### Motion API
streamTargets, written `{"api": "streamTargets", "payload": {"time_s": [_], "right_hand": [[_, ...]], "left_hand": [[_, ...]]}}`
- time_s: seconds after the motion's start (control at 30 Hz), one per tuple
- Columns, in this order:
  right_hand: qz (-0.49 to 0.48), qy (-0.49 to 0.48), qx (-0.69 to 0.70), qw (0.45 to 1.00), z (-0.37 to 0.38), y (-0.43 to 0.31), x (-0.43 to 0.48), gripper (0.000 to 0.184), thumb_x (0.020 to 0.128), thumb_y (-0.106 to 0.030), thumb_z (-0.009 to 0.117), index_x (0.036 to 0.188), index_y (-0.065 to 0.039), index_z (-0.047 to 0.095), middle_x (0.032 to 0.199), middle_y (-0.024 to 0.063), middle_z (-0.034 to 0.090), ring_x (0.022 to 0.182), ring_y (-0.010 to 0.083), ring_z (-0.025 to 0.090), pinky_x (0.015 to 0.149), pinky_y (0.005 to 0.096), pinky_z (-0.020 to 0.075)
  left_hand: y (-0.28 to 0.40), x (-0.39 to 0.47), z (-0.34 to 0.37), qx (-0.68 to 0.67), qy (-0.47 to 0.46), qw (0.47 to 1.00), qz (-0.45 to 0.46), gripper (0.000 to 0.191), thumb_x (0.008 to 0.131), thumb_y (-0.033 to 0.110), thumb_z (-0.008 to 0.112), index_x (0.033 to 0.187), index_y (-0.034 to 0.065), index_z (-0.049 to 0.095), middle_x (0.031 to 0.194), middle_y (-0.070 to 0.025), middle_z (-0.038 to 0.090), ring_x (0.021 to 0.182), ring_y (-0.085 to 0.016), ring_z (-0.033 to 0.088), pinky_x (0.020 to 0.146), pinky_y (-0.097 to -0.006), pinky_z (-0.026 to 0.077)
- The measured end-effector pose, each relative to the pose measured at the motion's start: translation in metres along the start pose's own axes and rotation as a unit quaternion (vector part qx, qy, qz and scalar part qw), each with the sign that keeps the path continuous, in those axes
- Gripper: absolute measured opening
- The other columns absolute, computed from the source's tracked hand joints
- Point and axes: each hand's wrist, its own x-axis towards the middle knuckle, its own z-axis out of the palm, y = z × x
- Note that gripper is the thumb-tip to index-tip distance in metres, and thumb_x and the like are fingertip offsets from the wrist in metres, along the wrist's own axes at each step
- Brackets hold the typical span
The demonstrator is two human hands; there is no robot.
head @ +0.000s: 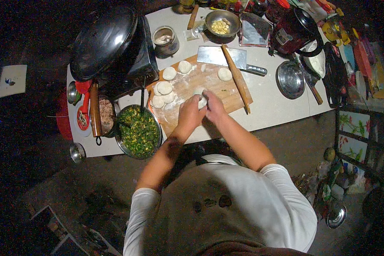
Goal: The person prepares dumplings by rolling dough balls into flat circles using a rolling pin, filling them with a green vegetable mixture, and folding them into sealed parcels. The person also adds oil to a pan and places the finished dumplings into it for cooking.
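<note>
Both hands meet over the floured wooden board [208,75], around a piece of pale dough [202,101]. My left hand [190,110] grips it from the left, and my right hand [213,106] closes on it from the right; the fingers hide much of it. Several flattened dough rounds [169,73] lie along the board's left side, some overlapping. Another round [224,74] sits near the right edge, beside a tapered wooden rolling pin [236,78]. Across the board's far edge rests a cleaver [222,56], partly under the pin.
Left of the board stand a bowl of chopped greens with yellow bits [137,131], a container of minced filling [106,115] and a large black lidded appliance [105,41]. Beyond are a glass jar [165,40] and a metal bowl of garlic cloves [222,25]. A metal lid [290,80] lies right.
</note>
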Motion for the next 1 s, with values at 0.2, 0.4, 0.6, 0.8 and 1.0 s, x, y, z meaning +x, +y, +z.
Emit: {"api": "streamTargets", "payload": {"time_s": [0.2, 0.4, 0.6, 0.8, 1.0], "right_hand": [[-0.082, 0.174, -0.089, 0.977, -0.024, -0.035, 0.038, 0.035, 0.084, -0.019, 0.050, 0.112, 0.002, 0.048, 0.102, 0.0125, 0.052, 0.093, 0.0224, 0.050, 0.084, 0.0333, 0.0410], [-0.398, 0.070, -0.689, 0.602, 0.013, -0.036, 0.027, 0.053, 0.081, -0.023, 0.053, 0.123, 0.005, 0.037, 0.124, 0.0249, 0.039, 0.116, 0.0375, 0.036, 0.099, 0.0400, 0.0285], [-0.380, -0.017, -0.814, 0.439, 0.018, -0.037, 0.047, 0.076, 0.078, -0.043, 0.054, 0.130, 0.004, 0.026, 0.138, 0.0224, 0.021, 0.129, 0.0345, 0.019, 0.105, 0.0411, 0.0190], [-0.359, -0.020, -0.830, 0.426, 0.012, -0.032, 0.052, 0.084, 0.077, -0.053, 0.050, 0.132, 0.005, 0.022, 0.140, 0.0207, 0.018, 0.131, 0.0329, 0.015, 0.105, 0.0434, 0.0161], [-0.350, -0.011, -0.830, 0.433, 0.020, -0.031, 0.052, 0.086, 0.077, -0.055, 0.048, 0.131, 0.006, 0.022, 0.139, 0.0229, 0.018, 0.130, 0.0322, 0.016, 0.106, 0.0422, 0.0147]], "left_hand": [[-0.007, -0.015, -0.015, -0.017, 0.047, 0.994, 0.093, 0.036, 0.075, 0.020, 0.061, 0.104, 0.0007, 0.052, 0.106, -0.0191, 0.053, 0.101, -0.035, 0.048, 0.088, -0.0411, 0.038], [-0.028, -0.043, -0.010, -0.039, 0.044, 0.997, 0.047, 0.031, 0.075, 0.019, 0.061, 0.098, -0.0012, 0.054, 0.098, -0.0187, 0.056, 0.093, -0.033, 0.053, 0.084, -0.0381, 0.042], [-0.056, -0.059, 0.015, -0.114, 0.045, 0.991, -0.055, 0.029, 0.073, 0.016, 0.064, 0.093, -0.0030, 0.055, 0.095, -0.0180, 0.056, 0.087, -0.029, 0.057, 0.078, -0.0347, 0.046], [-0.070, -0.062, 0.014, -0.091, 0.029, 0.995, -0.032, 0.030, 0.073, 0.016, 0.064, 0.094, -0.0027, 0.055, 0.095, -0.0185, 0.056, 0.087, -0.030, 0.056, 0.078, -0.0352, 0.046], [-0.064, -0.059, -0.001, -0.054, 0.122, 0.977, 0.165, 0.030, 0.073, 0.017, 0.063, 0.095, -0.0015, 0.055, 0.094, -0.0184, 0.056, 0.087, -0.029, 0.056, 0.077, -0.0353, 0.046]]}}
